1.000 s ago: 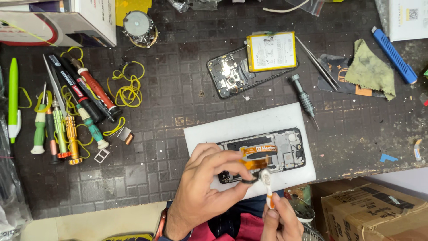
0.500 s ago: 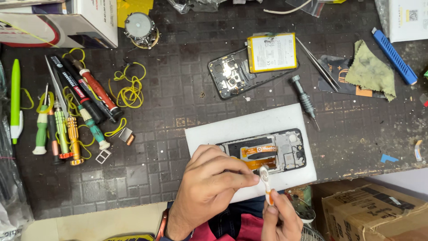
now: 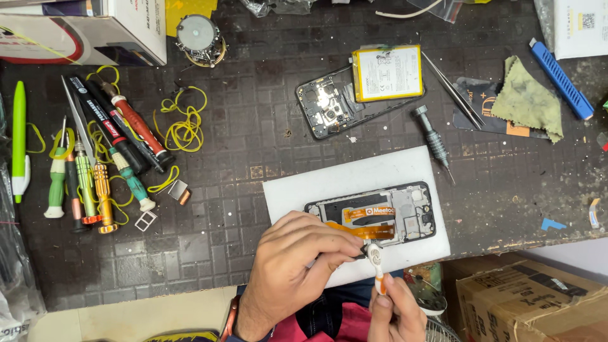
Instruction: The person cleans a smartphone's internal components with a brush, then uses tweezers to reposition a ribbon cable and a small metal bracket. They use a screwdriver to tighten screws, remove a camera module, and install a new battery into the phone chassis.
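An opened phone frame with an orange flex cable lies on a white pad at the bench's front edge. My left hand rests on the pad and pinches the frame's lower left end, covering that part. My right hand holds a small white and orange tool, its tip at the frame's lower edge beside the flex cable.
A phone back cover with a yellow battery lies behind the pad. Tweezers and a dark screwdriver lie to the right, several screwdrivers and yellow rubber bands to the left. A cardboard box stands below right.
My left hand has shifted slightly left along the phone frame, and the tool's tip has stayed at the frame's lower edge. The view has drifted a little.
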